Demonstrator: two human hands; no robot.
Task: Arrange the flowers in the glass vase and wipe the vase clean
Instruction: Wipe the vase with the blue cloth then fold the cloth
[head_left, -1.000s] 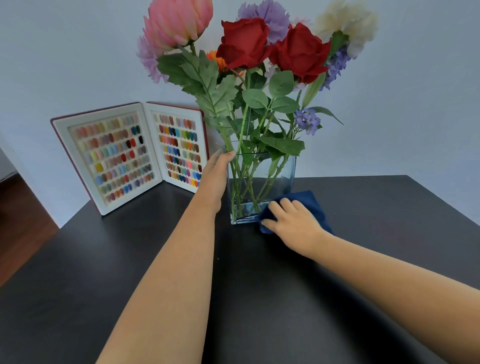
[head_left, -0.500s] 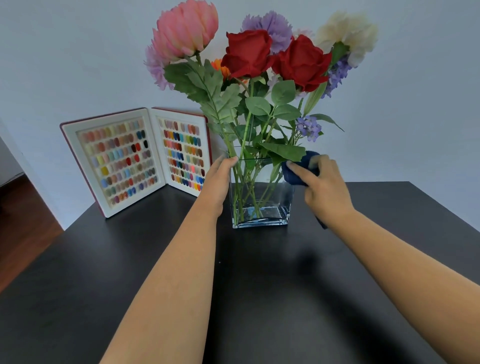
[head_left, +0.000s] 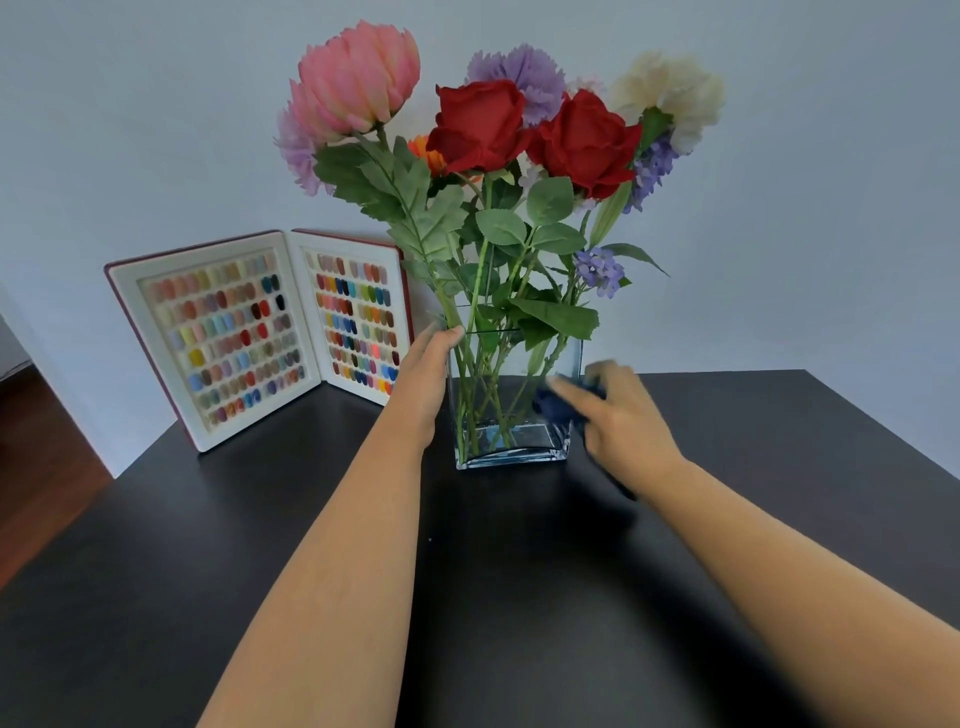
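Head view: right hand (head_left: 626, 415) lowered cloth (head_left: 556, 405) down the vase (head_left: 511, 452) front.

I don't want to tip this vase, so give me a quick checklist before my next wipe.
1. Left hand steadies the glass vase at its left wall: ok.
2. Vase upright on the black table: ok.
3. Right hand holds the blue cloth against the glass: ok.
4. Flowers all stand in the vase: ok.
5. Glass clean: cannot tell, blurred.
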